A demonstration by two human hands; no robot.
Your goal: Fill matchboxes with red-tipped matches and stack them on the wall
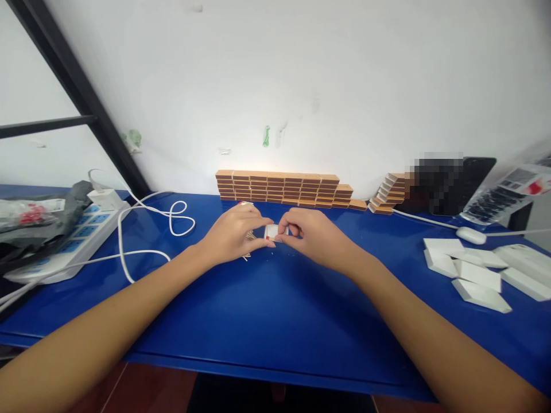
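My left hand (pixel 235 234) and my right hand (pixel 312 236) meet over the blue table (pixel 267 310), fingers pinched on a small white matchbox tray (pixel 272 232) with red-tipped matches in it. A few loose matchsticks (pixel 248 236) lie under my left hand. Behind them, against the white wall, stands a low wall of stacked brown matchboxes (pixel 284 188).
A second slanted stack of matchboxes (pixel 387 195) leans at the back right. Several white empty box sleeves (pixel 473 272) lie at the right, with a white mouse (pixel 470 234) and a calculator (pixel 501 195). A white power strip (pixel 81 232) with looped cable (pixel 172 218) sits at the left.
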